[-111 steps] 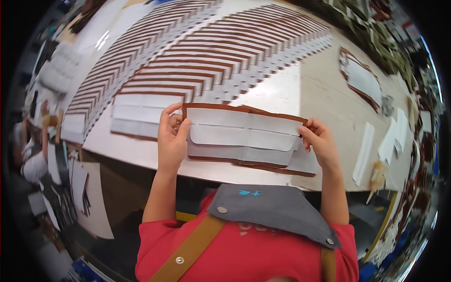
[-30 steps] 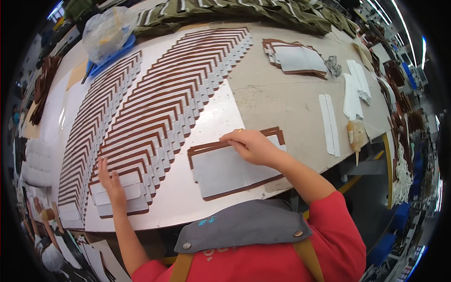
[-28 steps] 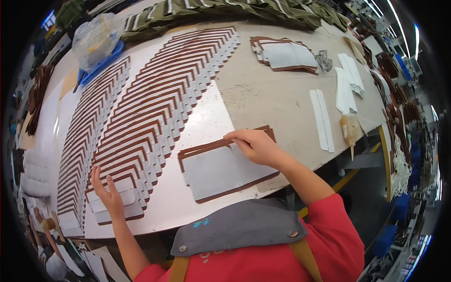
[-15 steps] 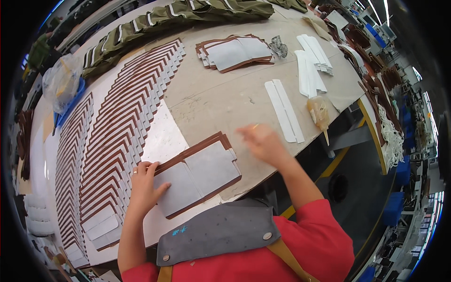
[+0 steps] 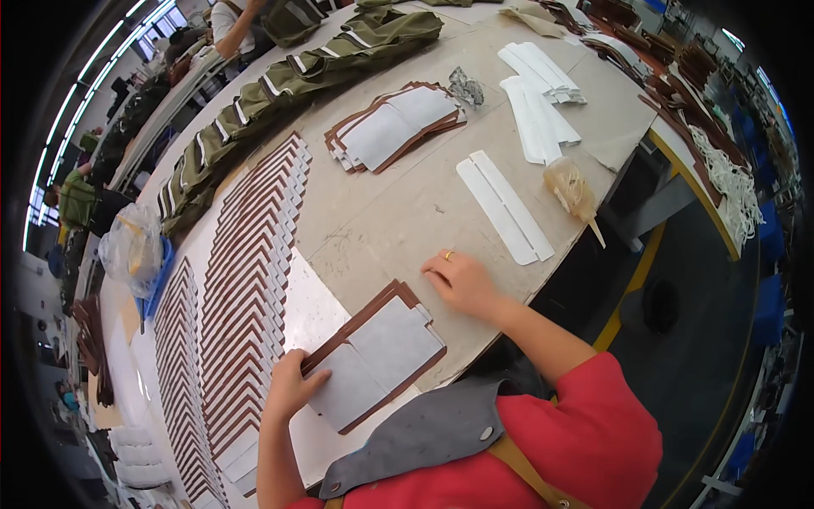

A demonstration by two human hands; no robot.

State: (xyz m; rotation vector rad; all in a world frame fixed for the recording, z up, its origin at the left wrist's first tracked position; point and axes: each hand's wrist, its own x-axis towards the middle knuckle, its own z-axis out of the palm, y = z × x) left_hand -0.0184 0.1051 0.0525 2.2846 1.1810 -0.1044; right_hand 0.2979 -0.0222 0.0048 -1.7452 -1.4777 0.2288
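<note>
A small stack of brown panels with pale grey-white backing (image 5: 386,343) lies slantwise on the table near my body. My left hand (image 5: 294,386) holds its left end, thumb on the top panel and fingers bent along the far edge. Past the stack's far right corner, my right hand (image 5: 465,284) is low over the table, a ring on one finger. Its fingers are curled and pressed together; whatever they may hold is hidden. Left of the stack, long overlapping rows of similar brown-edged panels (image 5: 254,297) run away from me.
Farther off lie another panel pile (image 5: 398,123), a crumpled grey lump (image 5: 465,87) and white strips (image 5: 504,206). A squeeze bottle of amber liquid (image 5: 570,191) lies at the right edge. Olive fabric (image 5: 297,85) lines the far side; a clear bag (image 5: 131,250) sits in a blue tray (image 5: 157,280).
The whole view has shifted, bringing more of the room at far left into sight. My right hand, blurred before, now shows sharply with curled fingers. My left hand stays on the stack.
</note>
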